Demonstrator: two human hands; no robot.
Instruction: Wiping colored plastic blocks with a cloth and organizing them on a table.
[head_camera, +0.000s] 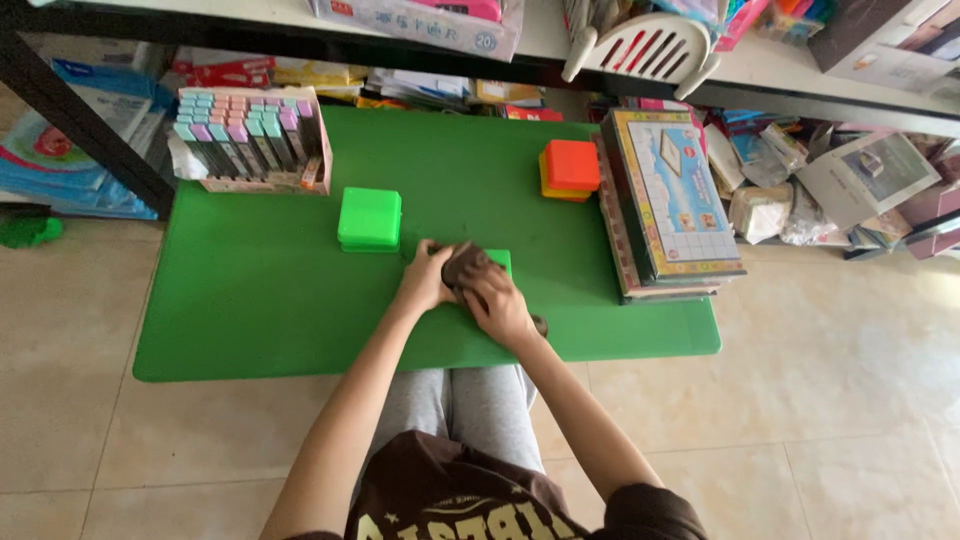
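Both my hands, left (425, 283) and right (503, 310), clamp their grip on a brown lump (463, 265) over the green worktop (260, 300), near a green box (370, 219).

Green table (250, 300) smooth matt plastic (boxes (369, 218) glossier); floor (850, 400) polished tile.

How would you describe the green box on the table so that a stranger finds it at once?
Start at the green table. The green box sits left of the hands, below the tray of pastel blocks. It alone is square and green; the other box is orange.
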